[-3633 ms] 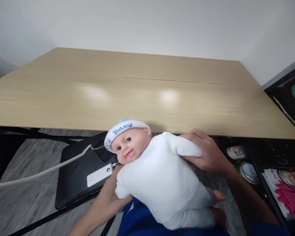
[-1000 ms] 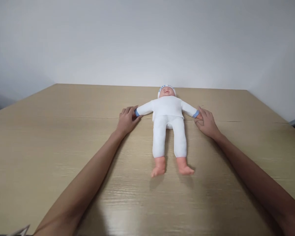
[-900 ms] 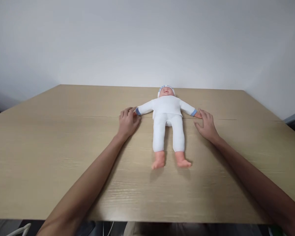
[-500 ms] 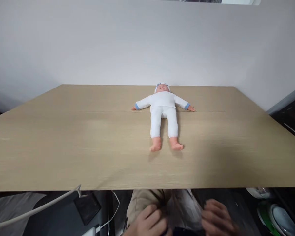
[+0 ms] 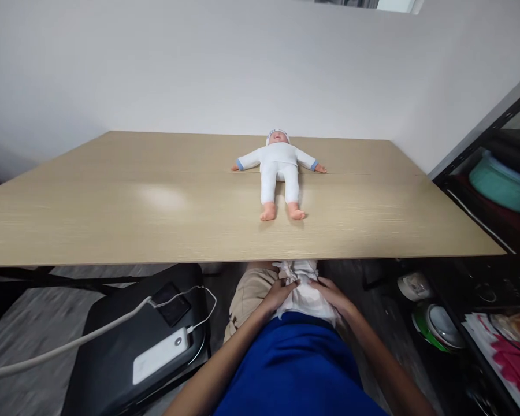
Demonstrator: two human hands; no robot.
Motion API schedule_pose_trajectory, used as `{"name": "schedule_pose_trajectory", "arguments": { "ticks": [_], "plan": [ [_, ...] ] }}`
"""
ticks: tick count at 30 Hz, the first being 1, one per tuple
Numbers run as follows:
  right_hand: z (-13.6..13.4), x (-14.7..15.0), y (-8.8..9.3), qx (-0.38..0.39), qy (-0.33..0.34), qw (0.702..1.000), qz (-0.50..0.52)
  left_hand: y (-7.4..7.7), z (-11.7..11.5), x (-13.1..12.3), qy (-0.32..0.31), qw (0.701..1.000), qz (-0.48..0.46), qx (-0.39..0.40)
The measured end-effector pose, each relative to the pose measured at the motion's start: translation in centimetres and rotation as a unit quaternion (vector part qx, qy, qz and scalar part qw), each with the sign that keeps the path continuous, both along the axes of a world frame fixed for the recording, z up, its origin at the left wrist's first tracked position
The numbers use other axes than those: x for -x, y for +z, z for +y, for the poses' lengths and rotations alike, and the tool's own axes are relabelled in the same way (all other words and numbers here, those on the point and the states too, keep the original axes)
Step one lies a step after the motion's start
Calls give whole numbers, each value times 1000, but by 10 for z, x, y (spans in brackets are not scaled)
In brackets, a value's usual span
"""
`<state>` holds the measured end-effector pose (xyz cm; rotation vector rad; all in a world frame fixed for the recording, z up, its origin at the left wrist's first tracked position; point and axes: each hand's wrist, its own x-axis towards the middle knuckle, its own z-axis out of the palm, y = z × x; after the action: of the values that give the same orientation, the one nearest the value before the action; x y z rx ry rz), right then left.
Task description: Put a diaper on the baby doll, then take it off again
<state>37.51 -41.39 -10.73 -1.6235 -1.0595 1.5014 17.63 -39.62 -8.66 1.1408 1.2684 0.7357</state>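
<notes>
In my lap lies a white, ruffled diaper [image 5: 304, 296], below the near edge of the table. My left hand [image 5: 281, 293] grips its left side, fingers closed on the gathered edge. On the opposite side my right hand [image 5: 329, 290] holds it too, thumb on top and the other fingers partly hidden. A baby doll [image 5: 279, 164] in white clothes with blue cuffs and a white cap lies on its back on the table, arms spread and feet towards me. Neither hand touches the doll.
The wooden table [image 5: 112, 219] reaches back to a pale wall. At left, a black stool [image 5: 108, 352] bears a white power bank [image 5: 160, 355] with a cable and a dark flat item [image 5: 172, 306]. Shelves with a teal basin [image 5: 505, 182] and other goods stand at right.
The view has tilted down, so my lap and arms show more. My hands have come together on the white diaper; earlier they were apart and blurred. The doll has stayed in place.
</notes>
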Motion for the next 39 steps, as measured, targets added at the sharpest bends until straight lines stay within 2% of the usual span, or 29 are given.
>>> {"name": "schedule_pose_trajectory", "arguments": {
  "ticks": [3, 6, 8, 10, 12, 15, 18, 21, 23, 26, 29, 31, 33, 35, 39],
  "plan": [
    [-31, -1, 37, 8, 30, 999, 45, 27, -29, 11, -42, 998, -19, 37],
    [-76, -4, 84, -25, 94, 990, 102, 56, -76, 36, -62, 998, -9, 17],
    [-104, -6, 116, -61, 106, 991, 58, 76, -107, 54, -42, 998, 41, -26],
    [-118, -6, 141, -98, 96, 990, -15, 96, -125, 65, -30, 993, 81, -77],
    [-113, -2, 155, -126, 96, 985, -67, 113, -124, 67, -18, 989, 86, -119],
    [-75, 12, 156, -158, 95, 982, -47, 130, -89, 58, 3, 991, 44, -129],
    [-25, 28, 140, -191, 66, 979, 3, 127, -41, 50, 32, 993, 19, -113],
    [4, 33, 115, -203, 54, 977, -20, 106, -9, 53, 63, 992, 31, -101],
    [6, 30, 97, -202, 45, 976, -69, 88, -2, 58, 66, 994, 20, -86],
    [-5, 25, 81, -238, 2, 958, -162, 67, -7, 65, 57, 996, -17, -60],
    [-13, 26, 82, -328, -54, 912, -239, 59, -16, 65, 50, 997, -42, -37],
    [-10, 32, 91, -382, -53, 883, -267, 58, -20, 63, 46, 997, -43, -35],
    [3, 42, 102, -418, -9, 864, -281, 59, -22, 62, 41, 997, -11, -61],
    [25, 53, 112, -435, 55, 849, -295, 61, -24, 63, 40, 990, 62, -117],
    [71, 76, 114, -419, 157, 827, -340, 66, -25, 74, 33, 943, 230, -237]
  ]
}}
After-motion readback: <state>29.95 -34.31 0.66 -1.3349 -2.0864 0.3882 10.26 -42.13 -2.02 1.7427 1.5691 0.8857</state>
